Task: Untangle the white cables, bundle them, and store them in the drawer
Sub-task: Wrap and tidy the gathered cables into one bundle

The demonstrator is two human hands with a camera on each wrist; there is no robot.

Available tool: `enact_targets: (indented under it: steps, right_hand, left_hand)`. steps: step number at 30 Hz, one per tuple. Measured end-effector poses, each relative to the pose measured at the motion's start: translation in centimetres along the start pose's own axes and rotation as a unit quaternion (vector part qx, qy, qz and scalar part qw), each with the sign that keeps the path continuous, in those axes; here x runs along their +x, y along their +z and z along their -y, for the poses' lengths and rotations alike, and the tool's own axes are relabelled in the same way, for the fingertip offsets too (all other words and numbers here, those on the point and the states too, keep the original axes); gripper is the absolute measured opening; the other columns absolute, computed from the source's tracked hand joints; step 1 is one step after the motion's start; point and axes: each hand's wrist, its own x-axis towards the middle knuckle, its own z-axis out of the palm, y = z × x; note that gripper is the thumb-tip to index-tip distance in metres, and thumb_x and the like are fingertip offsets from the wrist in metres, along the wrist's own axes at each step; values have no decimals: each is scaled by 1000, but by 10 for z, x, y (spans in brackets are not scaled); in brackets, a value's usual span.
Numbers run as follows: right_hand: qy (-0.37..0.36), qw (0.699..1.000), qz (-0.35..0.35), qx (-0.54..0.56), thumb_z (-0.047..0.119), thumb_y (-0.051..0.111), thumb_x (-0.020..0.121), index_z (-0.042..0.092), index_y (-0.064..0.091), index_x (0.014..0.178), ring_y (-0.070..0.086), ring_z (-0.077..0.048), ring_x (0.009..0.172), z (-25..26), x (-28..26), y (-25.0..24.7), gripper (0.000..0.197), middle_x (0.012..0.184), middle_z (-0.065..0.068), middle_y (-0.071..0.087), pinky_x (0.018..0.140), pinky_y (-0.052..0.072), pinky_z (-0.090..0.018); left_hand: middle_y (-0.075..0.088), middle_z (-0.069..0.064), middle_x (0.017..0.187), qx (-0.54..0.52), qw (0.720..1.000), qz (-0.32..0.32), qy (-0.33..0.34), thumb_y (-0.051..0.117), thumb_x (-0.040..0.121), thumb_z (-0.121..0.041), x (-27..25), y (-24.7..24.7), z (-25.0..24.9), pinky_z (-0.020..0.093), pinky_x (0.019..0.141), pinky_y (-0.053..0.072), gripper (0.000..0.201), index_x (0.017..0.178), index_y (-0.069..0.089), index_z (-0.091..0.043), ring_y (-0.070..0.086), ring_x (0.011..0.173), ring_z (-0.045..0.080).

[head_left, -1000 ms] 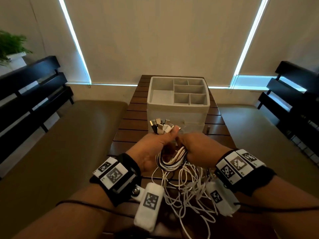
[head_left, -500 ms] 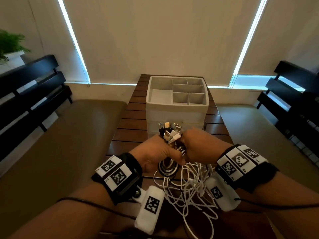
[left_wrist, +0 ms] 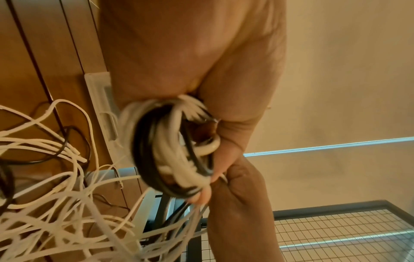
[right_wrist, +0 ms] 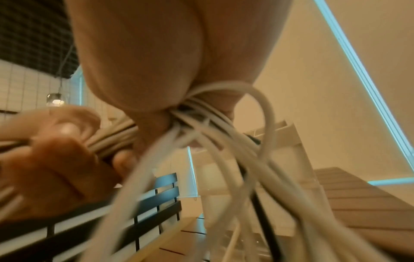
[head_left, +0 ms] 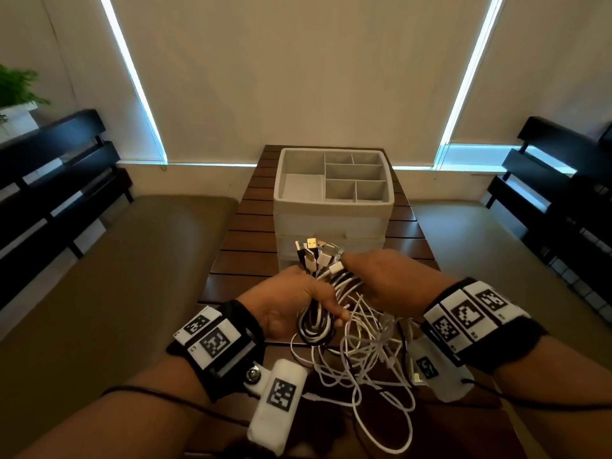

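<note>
A bunch of white and a few black cables (head_left: 316, 321) is gathered between both hands above the wooden table (head_left: 245, 250). My left hand (head_left: 288, 309) grips the coiled loop (left_wrist: 170, 150) of them. My right hand (head_left: 381, 279) holds the same bunch just below the plug ends (head_left: 318, 256), which fan out upward. The strands (right_wrist: 201, 113) pass through its curled fingers. Loose tangled white cable (head_left: 371, 366) hangs from the hands onto the table. The white drawer unit (head_left: 331, 226) stands just beyond the hands, its drawer fronts hidden behind the plugs.
The unit's top is an organiser tray (head_left: 281, 173) with several bare compartments. Padded benches (head_left: 116, 260) flank the narrow table on both sides, with black slatted backs (head_left: 49, 167). A potted plant (head_left: 16, 94) sits at the far left.
The plug ends have risen and shifted right, now fanned out in front of the drawer unit. My left hand has slid down to the coiled loop, and my right hand has moved up.
</note>
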Motion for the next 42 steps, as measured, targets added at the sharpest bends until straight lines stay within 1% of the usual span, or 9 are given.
enact_targets:
  steps: [8,11,14,21,26,31,35,39,42]
  right_hand:
    - [-11,999,-29,34,19,60,91,11,54,116,55,-13,87,2,8,1,27,106,-6,64,73,38,-19]
    - [12,992,-79,96,16,72,80,14,50,103,54,-12,74,1,9,2,32,90,-1,61,65,46,-25]
    - [43,985,-115,122,10,76,71,14,46,90,51,-13,68,0,10,4,36,79,3,54,58,45,-27]
    - [35,963,-192,185,25,84,63,26,53,92,42,-7,118,-16,0,17,42,119,14,50,100,34,-35]
    - [47,962,-178,204,37,81,61,39,48,116,27,0,126,-16,-11,27,65,135,19,36,110,27,-45]
    - [70,915,-304,254,37,79,65,29,55,99,49,-5,99,2,-10,47,42,107,7,51,86,40,-17]
    - [162,917,-139,336,34,83,67,19,59,83,62,-10,71,15,-1,51,32,80,3,66,59,47,-22]
    - [169,920,-64,347,27,84,63,9,61,83,60,-16,66,22,14,52,35,78,-7,67,61,52,-41]
    - [162,918,-64,356,22,83,67,9,66,88,66,-24,75,23,19,55,31,84,-10,70,72,56,-44]
  left_hand:
    - [66,12,64,14,1000,20,0,40,86,10,-1,9,4,23,48,51,25,103,59,12,57,46,14]
    - [68,13,73,31,999,10,22,50,93,4,-1,13,9,20,47,49,15,93,64,0,56,47,10]
    - [59,3,59,48,998,-23,30,58,93,-1,1,14,15,16,43,42,18,79,65,-9,52,45,6]
    - [53,1,58,44,997,-38,53,62,91,-4,6,17,16,16,40,39,14,79,64,-10,47,44,6]
    - [59,4,72,-71,990,-93,74,60,94,-13,16,2,17,15,42,43,15,83,71,-10,52,50,6]
    - [70,13,86,-44,970,-158,178,62,91,-9,21,-1,25,37,69,56,10,97,69,-5,66,75,23]
    - [69,24,106,-63,961,-187,195,63,89,-7,26,1,32,48,82,57,22,109,66,3,69,93,34]
    - [71,17,110,-109,951,-229,179,59,93,-12,35,5,41,46,84,56,21,110,69,-5,68,105,31]
    - [74,10,107,-158,952,-221,142,60,93,-28,36,3,43,37,70,56,26,108,72,-11,69,103,26]
